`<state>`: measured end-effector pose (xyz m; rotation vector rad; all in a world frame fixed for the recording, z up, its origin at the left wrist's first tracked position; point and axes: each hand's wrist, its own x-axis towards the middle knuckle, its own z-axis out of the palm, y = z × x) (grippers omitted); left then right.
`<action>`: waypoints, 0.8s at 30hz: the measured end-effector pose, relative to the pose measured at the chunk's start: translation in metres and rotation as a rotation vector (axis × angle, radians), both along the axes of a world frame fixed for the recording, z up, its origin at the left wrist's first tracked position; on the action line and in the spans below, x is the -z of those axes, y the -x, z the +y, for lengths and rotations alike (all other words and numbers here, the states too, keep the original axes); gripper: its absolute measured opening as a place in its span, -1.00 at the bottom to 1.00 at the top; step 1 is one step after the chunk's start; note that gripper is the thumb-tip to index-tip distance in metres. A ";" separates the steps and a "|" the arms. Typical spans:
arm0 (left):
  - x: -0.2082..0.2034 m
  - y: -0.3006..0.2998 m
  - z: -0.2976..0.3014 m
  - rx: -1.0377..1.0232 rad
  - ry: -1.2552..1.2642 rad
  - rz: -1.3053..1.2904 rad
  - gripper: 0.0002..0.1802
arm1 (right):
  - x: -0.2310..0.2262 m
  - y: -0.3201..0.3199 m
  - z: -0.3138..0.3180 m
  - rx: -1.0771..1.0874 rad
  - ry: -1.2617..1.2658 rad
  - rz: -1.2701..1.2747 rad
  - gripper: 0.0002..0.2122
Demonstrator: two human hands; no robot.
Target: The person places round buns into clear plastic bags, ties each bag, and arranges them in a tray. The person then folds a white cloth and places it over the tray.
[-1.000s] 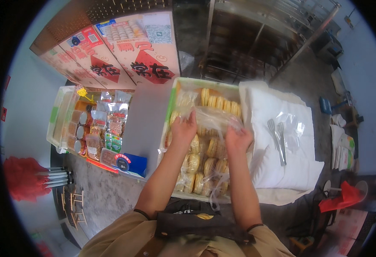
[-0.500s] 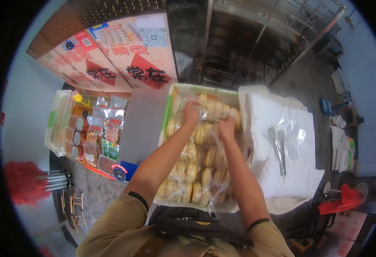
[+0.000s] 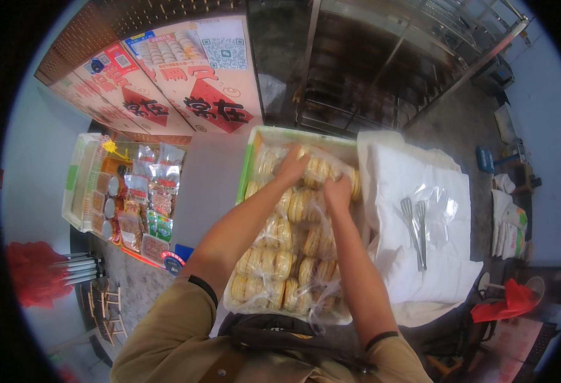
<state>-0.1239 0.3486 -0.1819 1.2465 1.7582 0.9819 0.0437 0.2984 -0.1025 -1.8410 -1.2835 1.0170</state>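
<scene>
A foam box with a green strip along its left side stands in front of me, filled with round, pale-yellow flatbreads in clear plastic bags. Over its far half, my left hand closes on the upper left part of a clear plastic bag of flatbreads. My right hand is also closed, gripping the near right part of that bag. The fingertips of both hands are partly hidden by the film and the hands themselves. Other bagged flatbreads lie below my forearms, nearer my body.
Right of the box, metal tongs rest on a folded white quilt. At the left, a plastic crate holds jars and packets. A grey tabletop lies between, with a printed panel behind it. A metal rack stands beyond.
My left hand has shifted slightly right, closer to my right hand. The plastic stretched between them has slackened, and more of the flatbreads shows there. My right hand stays nearly in place.
</scene>
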 end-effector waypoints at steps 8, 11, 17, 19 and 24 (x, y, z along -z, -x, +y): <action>-0.018 0.008 0.003 0.114 0.225 -0.209 -0.54 | 0.044 -0.016 0.031 -0.018 0.227 0.375 -0.30; -0.022 0.005 0.004 -0.008 0.294 -0.454 -0.52 | 0.055 -0.014 0.050 0.031 0.351 0.503 -0.25; -0.028 0.001 0.009 0.059 0.425 -1.035 -0.50 | 0.063 -0.010 0.068 0.016 0.378 0.693 -0.28; -0.033 -0.001 0.005 0.040 0.374 -1.037 -0.50 | 0.060 -0.009 0.069 -0.018 0.360 0.781 -0.30; -0.054 -0.005 -0.013 -0.137 0.128 -0.709 -0.53 | 0.024 -0.017 0.051 -0.020 0.303 0.644 -0.36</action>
